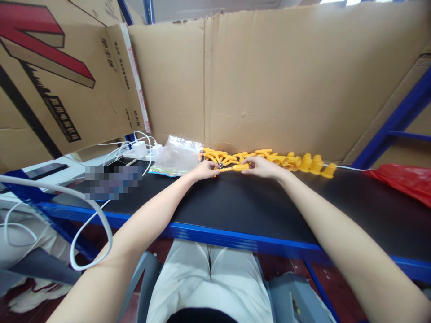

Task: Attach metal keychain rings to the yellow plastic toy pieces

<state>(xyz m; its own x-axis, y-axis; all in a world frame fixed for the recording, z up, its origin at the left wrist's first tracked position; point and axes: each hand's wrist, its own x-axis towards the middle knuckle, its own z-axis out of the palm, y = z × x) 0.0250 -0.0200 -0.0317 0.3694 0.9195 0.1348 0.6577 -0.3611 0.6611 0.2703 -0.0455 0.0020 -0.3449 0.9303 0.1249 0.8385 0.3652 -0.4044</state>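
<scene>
Where cardboard wall [269, 80] backs black bench [235, 206], yellow parts [289, 160] line rear edge.

A plastic bag [177, 154] lies left of the plastic parts [269, 159] on the table [235, 211], cardboard [269, 80] behind them.
</scene>
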